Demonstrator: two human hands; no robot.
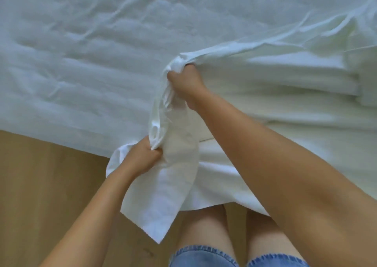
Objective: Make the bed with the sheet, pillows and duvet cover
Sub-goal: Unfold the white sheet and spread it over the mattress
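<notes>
Our right hand (186,81) sits just right of the frame's middle, fingers curled tight round a bunched ridge of the white sheet (81,63), lifting it off the bed. Our left hand (142,156) is lower and a little to the left, near the bed's edge, and it too grips the same gathered fabric in a closed fist. Between the two hands the cloth runs as a twisted rope. Below the left hand a loose corner (155,209) of it hangs over the wooden floor (40,185), which fills the lower left. The rest of the sheet lies spread and wrinkled across the upper left and the top of the frame. From the right hand a taut fold stretches up toward the upper right corner. Under that raised fold, at the right, lie flat layers of white bedding (295,87); we cannot tell what they are. At the bottom we see our bare legs (204,226) and denim shorts (202,256).
</notes>
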